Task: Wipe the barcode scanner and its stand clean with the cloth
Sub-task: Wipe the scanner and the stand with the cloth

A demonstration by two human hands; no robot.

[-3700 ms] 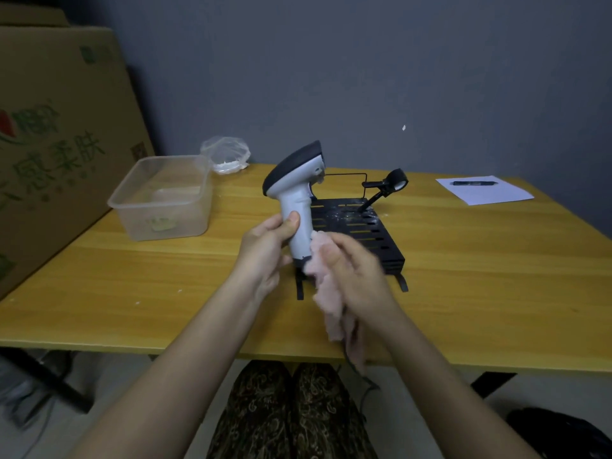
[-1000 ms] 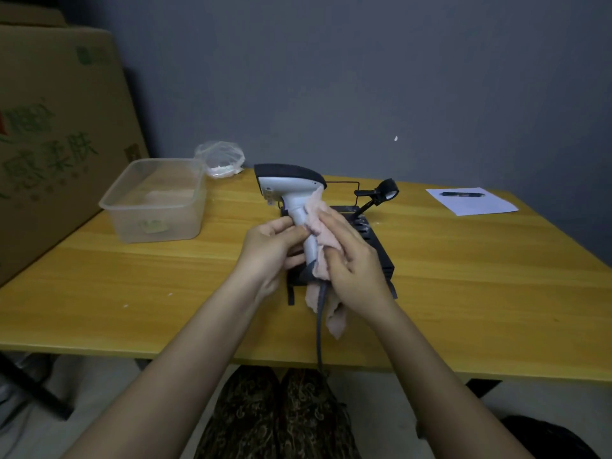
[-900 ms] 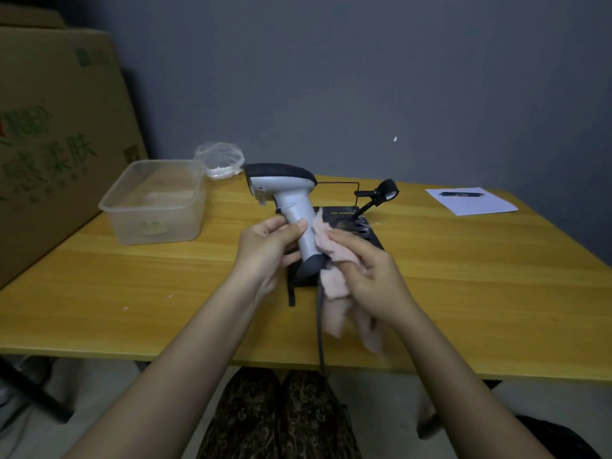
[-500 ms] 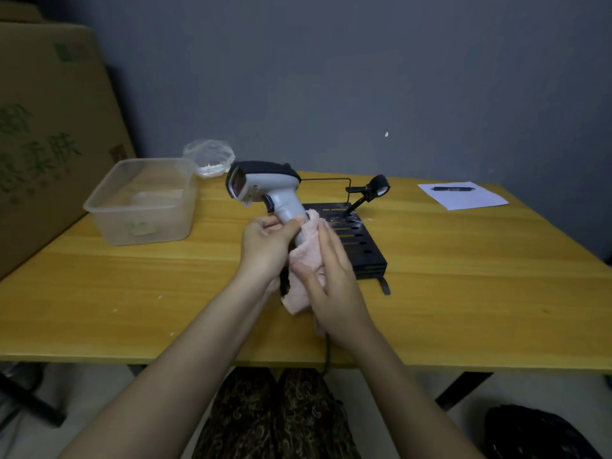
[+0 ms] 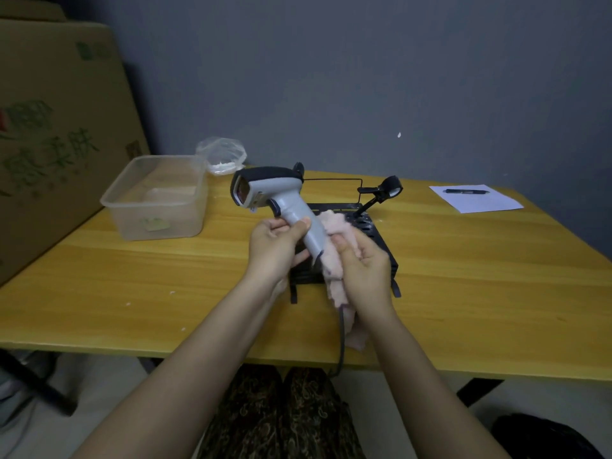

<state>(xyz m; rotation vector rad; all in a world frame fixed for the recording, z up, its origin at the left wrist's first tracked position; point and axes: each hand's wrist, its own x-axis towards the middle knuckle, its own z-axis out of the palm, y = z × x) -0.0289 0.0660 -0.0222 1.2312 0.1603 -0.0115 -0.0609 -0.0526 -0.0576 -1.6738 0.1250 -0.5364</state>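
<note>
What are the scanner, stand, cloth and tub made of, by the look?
Scanner: likely moulded plastic, matte grey body, darker top cap.
Stand: probably painted black metal; thin slotted plate and wire frame.
Cloth: soft pink fabric, fuzzy and limp, bunched in the right hand.
Tub: translucent plastic, cloudy walls you can see through.

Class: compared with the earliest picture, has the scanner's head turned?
Yes. The scanner head now points left toward the plastic tub, not right toward the stand.

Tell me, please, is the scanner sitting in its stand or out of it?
Out: the left hand holds the scanner by its handle above the black stand.
</note>
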